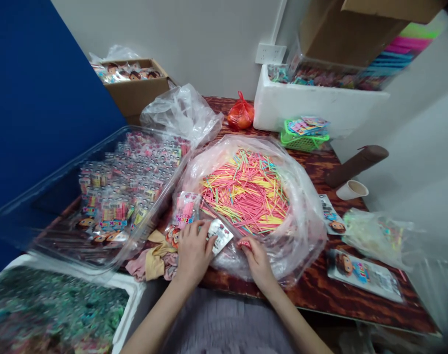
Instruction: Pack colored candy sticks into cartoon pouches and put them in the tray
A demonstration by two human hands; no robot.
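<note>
My left hand (192, 253) grips a small clear printed packet (219, 235) near the table's front edge, its open end turned to the right. My right hand (256, 260) pinches a few pink sticks (245, 242) just right of that packet's mouth. Behind both hands lies a big clear plastic bag (301, 216) heaped with pink, yellow, green and blue sticks (248, 191). A filled packet of pink sticks (185, 210) leans at the bag's left side. More printed packets (171, 236) lie under my left wrist.
A clear tray (54, 196) of filled packets stands at left. A white foam box (128, 290) sits at lower left, another (312, 105) at back right. A green basket (303, 140), orange bag (240, 115), paper cup (351, 189), brown tube (356, 164) and loose packets (364, 275) are at right.
</note>
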